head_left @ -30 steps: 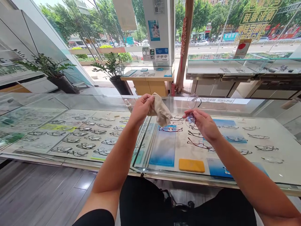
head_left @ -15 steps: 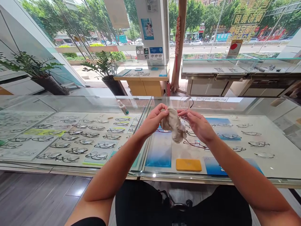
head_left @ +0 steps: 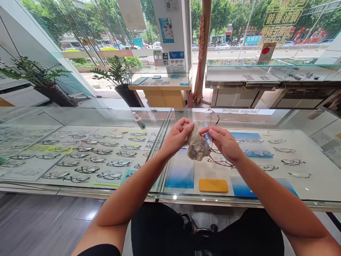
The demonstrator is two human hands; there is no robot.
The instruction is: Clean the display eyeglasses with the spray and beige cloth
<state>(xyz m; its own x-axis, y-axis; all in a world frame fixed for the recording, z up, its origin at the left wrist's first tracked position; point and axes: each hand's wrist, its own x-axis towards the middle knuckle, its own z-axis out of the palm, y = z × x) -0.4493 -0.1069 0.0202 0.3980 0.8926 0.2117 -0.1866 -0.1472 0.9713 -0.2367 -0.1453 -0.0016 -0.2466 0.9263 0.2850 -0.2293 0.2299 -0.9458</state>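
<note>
My left hand (head_left: 178,136) pinches a crumpled beige cleaning cloth (head_left: 196,145) that hangs down over the glass counter. Just right of it, my right hand (head_left: 223,141) grips a pair of thin-rimmed eyeglasses (head_left: 207,140) near the bridge. The glasses are held on end, one round lens above the fingers and the other below, beside the cloth. One dark temple tip sticks out at upper right. Whether the cloth touches the lower lens I cannot tell.
Beneath my hands stretches a glass display counter (head_left: 181,193) with rows of eyeglasses (head_left: 118,163) inside. A spray bottle (head_left: 139,121) stands on the left, and a yellow case (head_left: 213,185) lies near the front. Beyond are potted plants (head_left: 121,80) and a wooden post (head_left: 204,53).
The glasses have turned so both lenses show more fully. The cloth has come away from the lower lens a little and hangs wider. My hands stay in nearly the same place.
</note>
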